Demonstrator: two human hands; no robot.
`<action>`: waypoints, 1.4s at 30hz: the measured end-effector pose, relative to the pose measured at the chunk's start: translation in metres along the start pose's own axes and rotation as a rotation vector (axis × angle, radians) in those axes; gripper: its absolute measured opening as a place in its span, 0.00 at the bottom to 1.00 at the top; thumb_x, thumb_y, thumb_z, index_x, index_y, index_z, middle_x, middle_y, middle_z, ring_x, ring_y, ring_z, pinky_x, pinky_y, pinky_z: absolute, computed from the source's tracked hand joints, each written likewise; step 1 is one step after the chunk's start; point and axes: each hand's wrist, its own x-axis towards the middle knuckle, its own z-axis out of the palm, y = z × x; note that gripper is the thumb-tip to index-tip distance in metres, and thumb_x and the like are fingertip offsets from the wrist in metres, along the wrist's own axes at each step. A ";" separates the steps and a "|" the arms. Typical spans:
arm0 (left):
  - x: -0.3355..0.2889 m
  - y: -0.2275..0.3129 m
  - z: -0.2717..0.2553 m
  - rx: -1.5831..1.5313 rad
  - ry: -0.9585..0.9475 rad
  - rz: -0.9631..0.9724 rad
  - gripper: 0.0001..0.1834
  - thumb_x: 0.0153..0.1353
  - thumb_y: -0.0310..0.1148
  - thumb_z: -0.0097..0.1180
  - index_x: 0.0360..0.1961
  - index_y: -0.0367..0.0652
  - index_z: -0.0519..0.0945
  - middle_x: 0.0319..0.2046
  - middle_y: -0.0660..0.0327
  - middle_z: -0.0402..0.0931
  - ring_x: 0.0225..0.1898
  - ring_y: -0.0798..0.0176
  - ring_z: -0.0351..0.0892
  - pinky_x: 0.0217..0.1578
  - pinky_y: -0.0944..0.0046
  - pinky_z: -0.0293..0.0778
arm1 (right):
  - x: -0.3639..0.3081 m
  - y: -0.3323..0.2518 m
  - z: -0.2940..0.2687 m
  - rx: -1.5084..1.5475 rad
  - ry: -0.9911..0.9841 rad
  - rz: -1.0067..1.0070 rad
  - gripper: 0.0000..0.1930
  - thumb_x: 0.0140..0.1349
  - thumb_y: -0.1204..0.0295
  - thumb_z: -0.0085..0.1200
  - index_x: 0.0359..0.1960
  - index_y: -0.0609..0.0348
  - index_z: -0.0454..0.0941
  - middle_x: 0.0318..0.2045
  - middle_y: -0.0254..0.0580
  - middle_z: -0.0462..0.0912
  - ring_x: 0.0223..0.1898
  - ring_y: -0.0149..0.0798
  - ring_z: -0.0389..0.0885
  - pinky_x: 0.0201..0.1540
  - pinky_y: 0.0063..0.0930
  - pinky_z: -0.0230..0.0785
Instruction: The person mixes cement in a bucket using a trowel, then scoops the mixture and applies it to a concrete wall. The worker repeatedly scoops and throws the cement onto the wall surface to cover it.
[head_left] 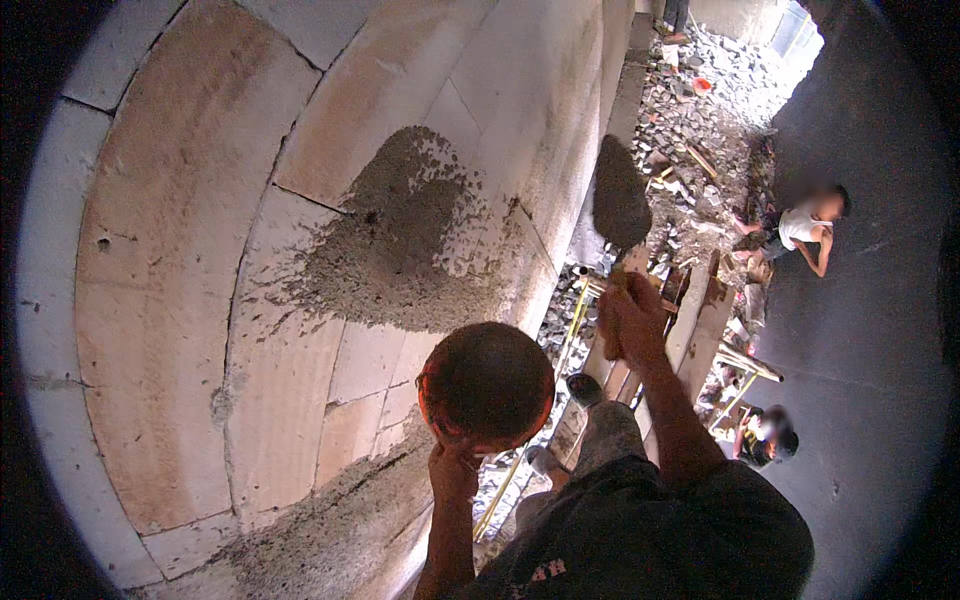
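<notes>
My left hand (456, 470) grips the lower edge of a round orange-red bucket (430, 412), held up beside the wall; its inside looks dark, and the contents are hard to make out. My right hand (636, 320) is wrapped round the handle of a trowel (622, 195). The blade points away from me, coated with grey mortar, apart from both wall and bucket. On the left rises a wall (175, 260) of large pale blocks. A rough patch of wet mortar (395, 240) clings to it, thinning into splatter at its edges. More mortar (320, 545) covers the wall's lower part.
My feet stand on narrow wooden planks (692, 335) above a rubble-strewn floor (690, 120). Yellow scaffold bars (575, 325) run beside the planks. A person in a white top (800, 228) and another person (768, 436) are at the right, near a dark grey wall (870, 370).
</notes>
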 end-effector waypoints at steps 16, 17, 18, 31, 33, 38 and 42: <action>-0.076 -0.065 -0.099 -0.077 0.109 0.067 0.14 0.52 0.20 0.54 0.42 0.36 0.75 0.36 0.57 0.79 0.33 0.58 0.82 0.30 0.61 0.82 | -0.114 -0.031 0.191 -0.156 -0.758 -0.165 0.12 0.66 0.72 0.55 0.46 0.60 0.69 0.31 0.29 0.68 0.32 0.24 0.67 0.34 0.26 0.67; -0.078 -0.063 -0.102 -0.400 0.073 -0.026 0.13 0.52 0.21 0.55 0.42 0.36 0.75 0.35 0.57 0.79 0.32 0.58 0.82 0.29 0.62 0.81 | -0.117 -0.026 0.158 -0.484 -0.751 -0.310 0.10 0.66 0.68 0.55 0.41 0.62 0.71 0.29 0.36 0.71 0.32 0.28 0.70 0.35 0.31 0.69; -0.078 -0.059 -0.104 -0.266 0.198 -0.104 0.11 0.54 0.23 0.57 0.40 0.36 0.76 0.35 0.58 0.79 0.32 0.60 0.81 0.32 0.62 0.82 | -0.124 -0.019 0.128 -0.649 -0.786 -0.149 0.14 0.66 0.63 0.54 0.36 0.64 0.74 0.26 0.45 0.75 0.30 0.37 0.74 0.36 0.36 0.70; -0.067 -0.018 -0.143 0.089 0.052 0.047 0.08 0.57 0.24 0.57 0.38 0.34 0.78 0.31 0.59 0.80 0.27 0.66 0.79 0.28 0.65 0.75 | -0.144 0.168 0.075 -1.062 -1.401 0.163 0.21 0.66 0.56 0.50 0.28 0.64 0.81 0.22 0.50 0.81 0.19 0.41 0.78 0.22 0.37 0.74; -0.061 -0.025 -0.141 -0.179 -0.021 0.149 0.08 0.57 0.23 0.56 0.38 0.34 0.78 0.32 0.58 0.80 0.28 0.64 0.80 0.29 0.64 0.77 | -0.155 0.159 0.063 -0.987 -1.265 0.739 0.23 0.69 0.54 0.48 0.28 0.62 0.79 0.19 0.45 0.79 0.17 0.37 0.77 0.20 0.33 0.73; -0.047 -0.034 -0.142 -0.192 0.027 0.040 0.13 0.56 0.19 0.53 0.45 0.32 0.75 0.40 0.52 0.80 0.37 0.55 0.84 0.41 0.56 0.83 | -0.203 0.102 0.046 -0.822 -1.081 0.428 0.31 0.71 0.44 0.37 0.26 0.61 0.75 0.18 0.38 0.77 0.17 0.35 0.74 0.27 0.39 0.72; -0.044 -0.031 -0.136 0.304 -0.057 0.404 0.16 0.57 0.19 0.52 0.48 0.31 0.72 0.43 0.49 0.79 0.39 0.51 0.84 0.42 0.52 0.83 | -0.192 0.050 0.048 -0.511 -0.796 0.362 0.15 0.68 0.62 0.47 0.36 0.63 0.79 0.23 0.42 0.80 0.20 0.36 0.77 0.24 0.33 0.73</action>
